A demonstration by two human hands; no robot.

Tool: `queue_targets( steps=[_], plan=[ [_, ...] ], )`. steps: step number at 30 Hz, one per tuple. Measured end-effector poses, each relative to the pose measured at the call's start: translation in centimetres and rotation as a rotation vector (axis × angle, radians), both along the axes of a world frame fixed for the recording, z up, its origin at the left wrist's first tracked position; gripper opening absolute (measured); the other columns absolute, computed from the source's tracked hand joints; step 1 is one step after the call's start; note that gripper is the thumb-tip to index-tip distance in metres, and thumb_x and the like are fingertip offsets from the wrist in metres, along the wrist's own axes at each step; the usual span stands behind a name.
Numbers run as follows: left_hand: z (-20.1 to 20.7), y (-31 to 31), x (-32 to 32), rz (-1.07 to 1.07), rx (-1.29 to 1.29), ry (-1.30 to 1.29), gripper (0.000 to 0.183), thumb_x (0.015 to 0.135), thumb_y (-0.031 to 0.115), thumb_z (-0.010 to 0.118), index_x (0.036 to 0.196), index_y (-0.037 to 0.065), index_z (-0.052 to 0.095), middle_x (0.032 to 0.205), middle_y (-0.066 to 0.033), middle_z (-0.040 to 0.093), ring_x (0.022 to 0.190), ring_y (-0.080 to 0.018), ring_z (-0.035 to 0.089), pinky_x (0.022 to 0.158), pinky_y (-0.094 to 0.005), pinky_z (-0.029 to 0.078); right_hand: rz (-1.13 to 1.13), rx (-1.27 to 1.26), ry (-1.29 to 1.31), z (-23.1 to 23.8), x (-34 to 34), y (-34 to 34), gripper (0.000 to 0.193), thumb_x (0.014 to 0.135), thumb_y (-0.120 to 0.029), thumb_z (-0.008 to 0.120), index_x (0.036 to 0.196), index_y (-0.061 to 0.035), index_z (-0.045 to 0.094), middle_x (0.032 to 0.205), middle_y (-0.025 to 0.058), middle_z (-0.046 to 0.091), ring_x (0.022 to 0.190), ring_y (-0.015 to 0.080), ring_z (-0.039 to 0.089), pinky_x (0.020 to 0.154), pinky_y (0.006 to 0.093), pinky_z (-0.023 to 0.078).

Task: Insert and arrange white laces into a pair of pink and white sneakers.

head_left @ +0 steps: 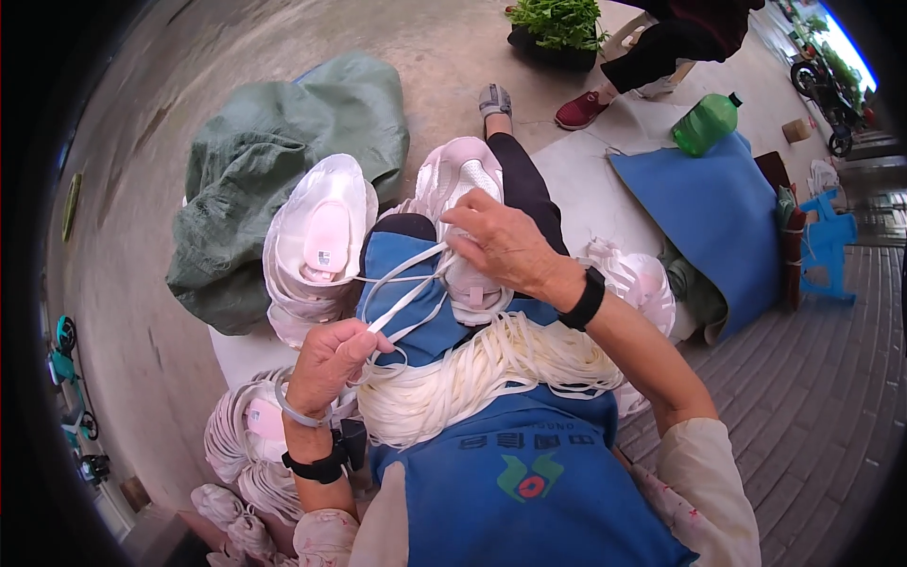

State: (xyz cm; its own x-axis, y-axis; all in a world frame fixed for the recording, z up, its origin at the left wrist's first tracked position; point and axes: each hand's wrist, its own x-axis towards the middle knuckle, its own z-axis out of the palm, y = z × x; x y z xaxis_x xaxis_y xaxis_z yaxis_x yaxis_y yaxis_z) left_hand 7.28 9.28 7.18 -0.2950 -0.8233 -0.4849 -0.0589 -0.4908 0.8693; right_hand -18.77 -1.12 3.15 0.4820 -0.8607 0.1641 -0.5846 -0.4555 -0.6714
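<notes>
A pale pink and white sneaker [475, 291] rests across my lap, its toe away from me. My right hand [510, 244] is over its lacing area, fingers pinched on a flat white shoelace [408, 295]. Nearer and to the left, my left hand [333, 364] is closed on another stretch of that lace, which runs in loops between both hands. My right fingers partly hide the eyelets. A thick bundle of cream laces [491, 373] lies over the blue apron [529, 454] on my lap.
Stacked pink-white shoes [321, 227] stand left of my knees, with more [255, 425] near my left elbow and others [642, 283] at right. Beyond are a green tarp [283, 142], blue sheet [709, 222], green bottle [707, 123], blue stool [827, 246] and a seated person's leg [652, 66].
</notes>
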Motion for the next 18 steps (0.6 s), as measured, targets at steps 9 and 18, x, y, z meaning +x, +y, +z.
queue_targets(
  steps=[9,18],
  plan=[
    [-2.7,0.7,3.0,0.188,0.056,0.256,0.032,0.092,0.032,0.059,0.083,0.001,0.063,0.057,0.001,0.05,0.046,-0.004,0.038,0.043,-0.0199,0.031,0.186,-0.003,0.21,-1.2,2.0,-0.9,0.017,0.085,-0.012,0.059,0.098,-0.0019,0.061,0.086,0.0138,0.06,0.082,0.0309,0.063,0.071,0.0368,0.051],
    [-5.0,-3.4,10.2,0.548,-0.14,0.986,0.026,0.098,0.027,0.046,0.091,0.008,0.063,0.127,-0.0142,0.055,0.127,-0.0324,0.041,0.105,-0.0556,0.032,-0.245,0.397,-0.682,8.3,-3.9,-1.9,0.031,0.098,-0.023,0.045,0.088,0.0014,0.061,0.064,-0.0049,0.044,0.054,0.0033,0.039,0.048,0.0208,0.034]
  ],
)
